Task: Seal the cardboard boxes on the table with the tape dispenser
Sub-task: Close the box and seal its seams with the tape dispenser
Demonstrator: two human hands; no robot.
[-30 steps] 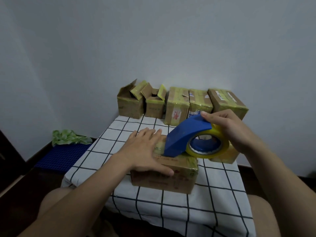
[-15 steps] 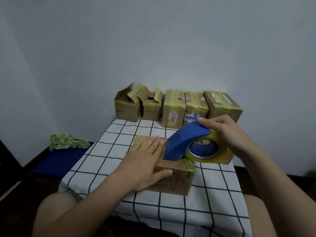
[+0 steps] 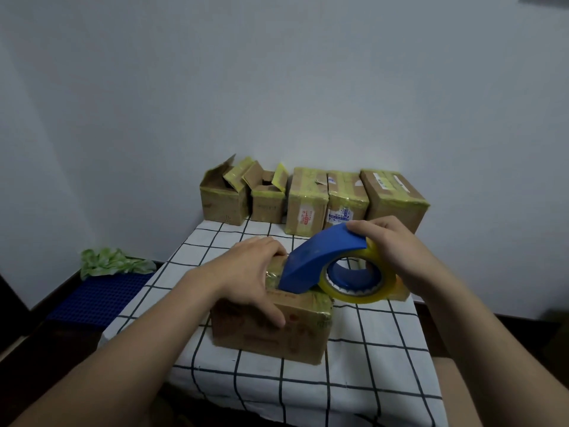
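A brown cardboard box (image 3: 271,331) lies in the middle of the table. My left hand (image 3: 246,272) presses flat on its top, fingers curled over the far edge and thumb down the front face. My right hand (image 3: 397,245) grips the blue tape dispenser (image 3: 320,260) with its yellowish tape roll (image 3: 357,291). The dispenser's blue front end rests on the box top right beside my left hand. Part of another box behind the tape roll is mostly hidden.
Along the wall at the table's far edge stand two open boxes (image 3: 223,195) (image 3: 268,198) and three taped boxes (image 3: 306,204) (image 3: 346,198) (image 3: 395,198). The table (image 3: 385,349) carries a white cloth with a black grid. A blue mat (image 3: 101,297) and green cloth (image 3: 114,263) lie on the floor at left.
My left hand slid toward the far edge of the box top and curled over it. The dispenser moved a little nearer along the box top in my right hand.
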